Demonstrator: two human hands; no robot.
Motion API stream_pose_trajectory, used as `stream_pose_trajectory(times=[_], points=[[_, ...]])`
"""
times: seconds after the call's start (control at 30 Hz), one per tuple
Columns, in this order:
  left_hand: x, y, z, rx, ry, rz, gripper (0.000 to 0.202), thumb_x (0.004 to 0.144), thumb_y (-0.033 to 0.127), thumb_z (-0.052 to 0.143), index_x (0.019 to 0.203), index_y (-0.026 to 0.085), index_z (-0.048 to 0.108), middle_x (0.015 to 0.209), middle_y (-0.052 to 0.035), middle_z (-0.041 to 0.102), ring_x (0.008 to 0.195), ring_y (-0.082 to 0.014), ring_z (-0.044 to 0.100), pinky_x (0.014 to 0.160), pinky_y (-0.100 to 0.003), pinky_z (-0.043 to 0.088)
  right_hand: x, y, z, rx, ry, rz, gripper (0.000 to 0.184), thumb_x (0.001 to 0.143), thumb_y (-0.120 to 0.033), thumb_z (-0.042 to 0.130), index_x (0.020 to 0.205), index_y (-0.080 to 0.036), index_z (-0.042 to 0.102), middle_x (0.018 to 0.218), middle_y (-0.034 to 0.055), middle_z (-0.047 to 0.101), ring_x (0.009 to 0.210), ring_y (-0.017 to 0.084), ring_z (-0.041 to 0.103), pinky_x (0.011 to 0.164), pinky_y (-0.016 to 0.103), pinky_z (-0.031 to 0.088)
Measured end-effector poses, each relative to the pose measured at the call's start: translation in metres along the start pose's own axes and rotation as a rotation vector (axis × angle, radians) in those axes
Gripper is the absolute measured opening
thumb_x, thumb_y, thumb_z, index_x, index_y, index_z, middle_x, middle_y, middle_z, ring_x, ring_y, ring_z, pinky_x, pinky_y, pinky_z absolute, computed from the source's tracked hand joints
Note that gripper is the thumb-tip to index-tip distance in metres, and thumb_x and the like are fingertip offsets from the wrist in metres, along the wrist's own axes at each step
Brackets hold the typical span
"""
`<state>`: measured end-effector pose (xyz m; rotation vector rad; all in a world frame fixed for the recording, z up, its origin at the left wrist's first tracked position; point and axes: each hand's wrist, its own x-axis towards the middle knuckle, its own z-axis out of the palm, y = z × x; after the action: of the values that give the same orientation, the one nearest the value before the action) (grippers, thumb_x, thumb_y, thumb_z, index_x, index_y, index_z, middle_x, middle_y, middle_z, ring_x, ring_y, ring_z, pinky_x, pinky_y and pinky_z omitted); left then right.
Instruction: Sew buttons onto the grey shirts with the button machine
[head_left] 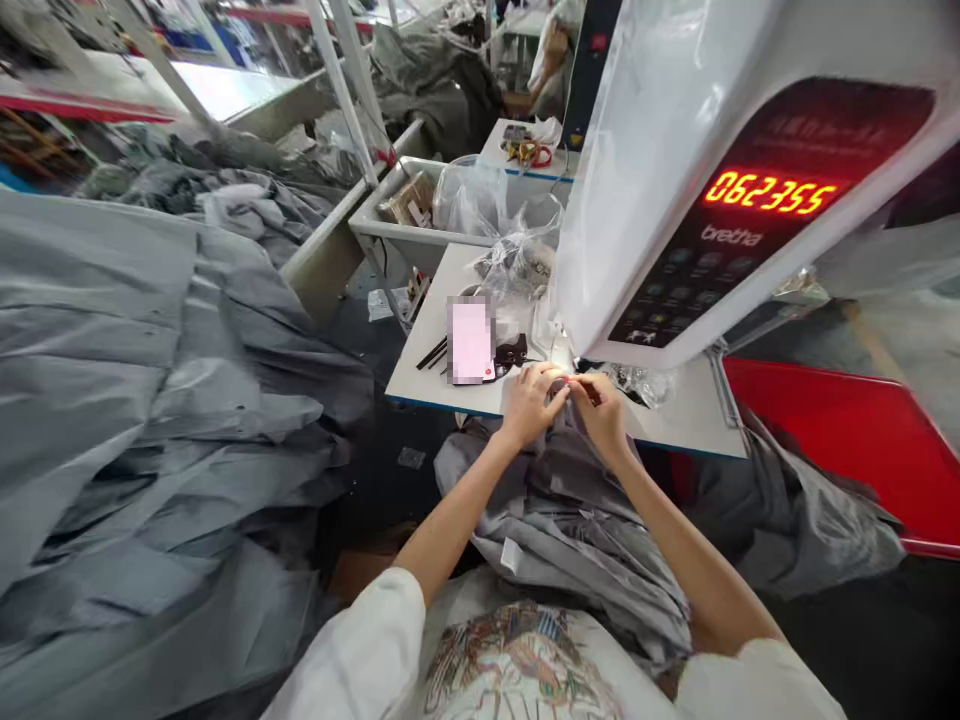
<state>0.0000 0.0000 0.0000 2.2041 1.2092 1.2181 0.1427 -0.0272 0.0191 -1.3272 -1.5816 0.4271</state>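
The left hand (pixel 531 405) and the right hand (pixel 600 417) are both curled inward, thumbs and fingertips pinched close together on a fold of the grey woven cloth (pixel 570 530), which runs up from the person's lap to a spot just in front of the needle area of the white sewing machine (pixel 660 220); the exact grip is too small to make out; the fingertips of the two hands nearly meet; the cloth lies in soft, creased folds below the hands, with a small white label (pixel 511 555) on it; the machine's head hangs just beyond the hands, its dark panel showing red digits; to the left of the hands, on the white table (pixel 442 380) with its blue edge, lie a pixelated pink card (pixel 471 340) and thin black sticks (pixel 433 353); beyond them sits a crinkled clear plastic bag (pixel 521 265) of small parts; further on, a white plastic tub (pixel 397 235) holds a brown packet (pixel 409 200) and clear plastic; a large heap of the same grey fabric (pixel 150 400) spreads out left of the hands; a red panel (pixel 847 450) lies to their right.
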Motion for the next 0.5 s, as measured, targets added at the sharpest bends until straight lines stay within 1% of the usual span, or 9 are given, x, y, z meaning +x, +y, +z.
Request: stream_pose_trajectory(times=[0.23,0.4,0.5], points=[[0.000,0.000,-0.002,-0.023,0.009,0.014,0.015,0.090,0.030,0.057,0.100,0.021,0.062,0.105,-0.0044,0.063,0.105,-0.0183,0.055,0.094,-0.033,0.045,-0.006,0.001,0.005,0.027,0.083,0.057,0.026,0.090,-0.044,0.055,0.086,-0.019,0.061,0.082,0.0026,0.061,0.073,0.016,0.056,0.066,0.028,0.045],[0.000,0.001,-0.003,-0.035,0.014,0.018,0.013,0.090,0.029,0.057,0.099,0.021,0.062,0.104,-0.0046,0.063,0.105,-0.0181,0.055,0.094,-0.034,0.045,-0.010,0.000,0.005,-0.050,0.111,-0.051,0.023,0.093,-0.040,0.052,0.085,-0.020,0.061,0.083,0.0041,0.061,0.078,0.018,0.057,0.070,0.031,0.047],[0.000,0.002,-0.003,-0.033,0.019,0.016,0.013,0.090,0.029,0.057,0.098,0.021,0.062,0.103,-0.0046,0.063,0.104,-0.0178,0.055,0.094,-0.033,0.045,-0.012,-0.001,0.003,-0.082,0.086,-0.060,0.022,0.094,-0.038,0.049,0.089,-0.020,0.062,0.087,0.0055,0.064,0.082,0.019,0.059,0.073,0.032,0.048]])
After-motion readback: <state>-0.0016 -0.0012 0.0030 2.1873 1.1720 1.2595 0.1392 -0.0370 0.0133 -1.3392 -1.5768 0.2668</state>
